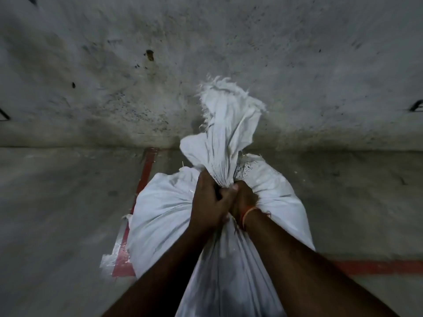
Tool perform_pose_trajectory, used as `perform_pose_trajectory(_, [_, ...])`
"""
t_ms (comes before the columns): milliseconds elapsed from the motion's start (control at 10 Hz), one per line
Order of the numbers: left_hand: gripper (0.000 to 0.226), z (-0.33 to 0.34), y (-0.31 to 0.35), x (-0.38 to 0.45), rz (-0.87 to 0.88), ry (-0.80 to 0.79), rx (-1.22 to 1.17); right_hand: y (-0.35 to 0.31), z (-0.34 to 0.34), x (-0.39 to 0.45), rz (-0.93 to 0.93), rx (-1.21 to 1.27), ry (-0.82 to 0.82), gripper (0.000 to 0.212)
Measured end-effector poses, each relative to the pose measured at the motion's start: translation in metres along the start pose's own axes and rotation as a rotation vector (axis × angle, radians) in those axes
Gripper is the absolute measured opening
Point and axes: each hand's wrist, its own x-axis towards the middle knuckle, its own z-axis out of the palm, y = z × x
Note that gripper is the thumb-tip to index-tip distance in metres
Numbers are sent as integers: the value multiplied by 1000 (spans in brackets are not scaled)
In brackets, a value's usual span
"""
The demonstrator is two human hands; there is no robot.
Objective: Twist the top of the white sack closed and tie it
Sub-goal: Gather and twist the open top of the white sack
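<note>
A full white woven sack (160, 209) stands on the floor in front of me, bulging on both sides. Its top is gathered into a narrow neck, and the loose frayed mouth (229, 110) sticks up above the neck. My left hand (209, 202) is clenched around the neck from the left. Pressed against it from the right, my right hand (243, 197) also grips the neck; an orange thread circles that wrist. No string or tie shows around the neck.
The sack stands close to a stained grey concrete wall (114, 65). Red tape lines (147, 165) run across the concrete floor, one under the sack's left side and one (377, 267) at the right.
</note>
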Motion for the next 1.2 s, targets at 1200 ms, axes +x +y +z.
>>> perform_pose_trajectory(1200, [61, 9, -19, 26, -546, -93, -515, 44, -27, -44, -331, 236, -206, 52])
